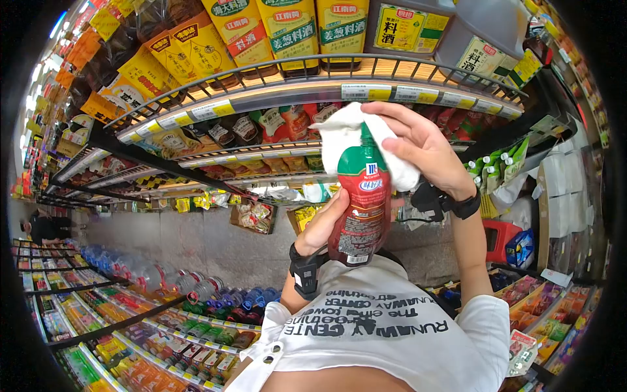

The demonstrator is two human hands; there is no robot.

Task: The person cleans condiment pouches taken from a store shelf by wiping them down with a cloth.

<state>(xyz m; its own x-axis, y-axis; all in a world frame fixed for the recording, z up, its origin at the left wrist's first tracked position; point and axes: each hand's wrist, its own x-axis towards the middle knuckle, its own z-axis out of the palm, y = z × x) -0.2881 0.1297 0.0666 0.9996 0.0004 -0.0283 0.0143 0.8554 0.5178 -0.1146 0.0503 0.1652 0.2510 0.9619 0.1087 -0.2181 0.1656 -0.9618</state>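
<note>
Red pouch (359,225) is held before the shelf (287,96).
The left hand (322,223) grips its side; the right hand (421,145) clasps a white cloth (337,138) around the neck (this part is green).

Around the centre of the frame there are two hands, one left hand (328,222) and one right hand (424,144), with one sauce pouch (362,212), one white cloth (336,142) and two black wristbands (305,274). Two large jugs (480,29) stand at the upper right; one blue package (520,248) shows at the right.
</note>
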